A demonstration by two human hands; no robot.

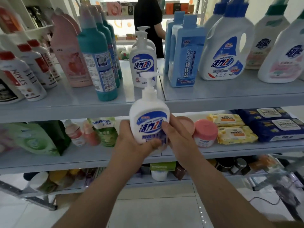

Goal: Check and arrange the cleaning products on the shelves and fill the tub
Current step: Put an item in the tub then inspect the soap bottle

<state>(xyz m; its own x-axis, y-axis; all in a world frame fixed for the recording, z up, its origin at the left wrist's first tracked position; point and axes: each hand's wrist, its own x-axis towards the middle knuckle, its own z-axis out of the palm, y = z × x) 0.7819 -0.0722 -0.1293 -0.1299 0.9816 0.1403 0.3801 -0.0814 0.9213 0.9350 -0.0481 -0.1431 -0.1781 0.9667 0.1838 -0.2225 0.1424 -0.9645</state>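
Fingers (165,128) curled | left hand (130,141), right hand (179,137) grip pump bottle (148,111)

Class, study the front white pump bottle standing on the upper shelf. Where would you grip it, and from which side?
Grip the pump bottle round its body, likely from the front: it stands upright, its twin is behind, and gaps on both sides leave room for fingers. The thin pump neck looks a weaker hold.

A gap on the upper shelf (213,94) is bounded by teal bottles (97,63) on the left and a blue jug (182,63) on the right; its back is blocked by pump bottles (142,63), its front strip left bare.
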